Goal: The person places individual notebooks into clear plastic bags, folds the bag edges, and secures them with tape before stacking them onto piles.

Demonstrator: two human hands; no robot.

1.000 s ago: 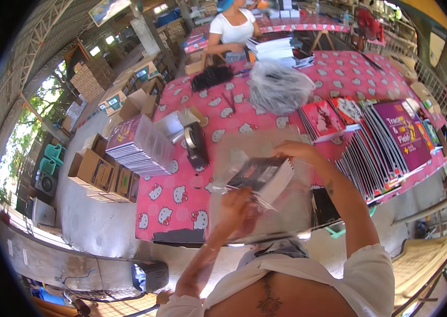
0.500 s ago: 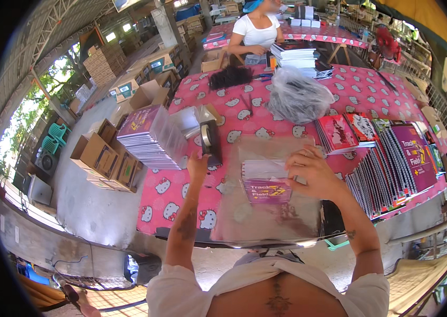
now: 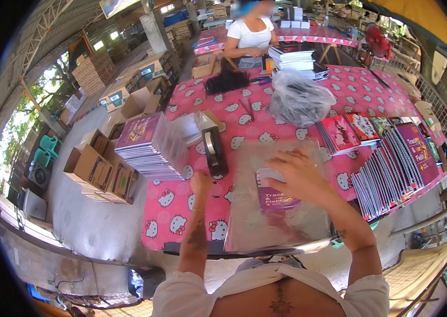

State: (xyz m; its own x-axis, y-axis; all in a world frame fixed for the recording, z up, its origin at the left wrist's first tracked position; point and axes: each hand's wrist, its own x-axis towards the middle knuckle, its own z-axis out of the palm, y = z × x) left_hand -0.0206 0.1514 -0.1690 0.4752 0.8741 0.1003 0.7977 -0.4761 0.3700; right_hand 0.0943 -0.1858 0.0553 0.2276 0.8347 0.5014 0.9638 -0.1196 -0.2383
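In front of me a small purple-covered notebook (image 3: 281, 203) lies on a stack of clear plastic sheets or bags (image 3: 250, 232). My right hand (image 3: 300, 177) rests over the notebook's far part with its fingers spread, hiding some of the cover. My left hand (image 3: 200, 183) is closed, fingertips together, just on the near side of a black tape dispenser (image 3: 214, 153) and apart from it. Whatever it may pinch is too small to make out. A tall stack of purple notebooks in clear plastic (image 3: 149, 142) stands to the left of the dispenser.
Rows of spiral notebooks (image 3: 387, 166) line the table's right side. A crumpled plastic bag (image 3: 300, 100) sits farther back, near a white stack of books (image 3: 292, 58). Across the pink table (image 3: 173, 211) a co-worker (image 3: 250, 37) stands. Open cartons (image 3: 94, 169) are on the floor at left.
My left hand has drawn back from the tape dispenser toward me, and the dispenser now shows fully. My right hand has shifted left over the notebook. The whole view has tilted slightly.
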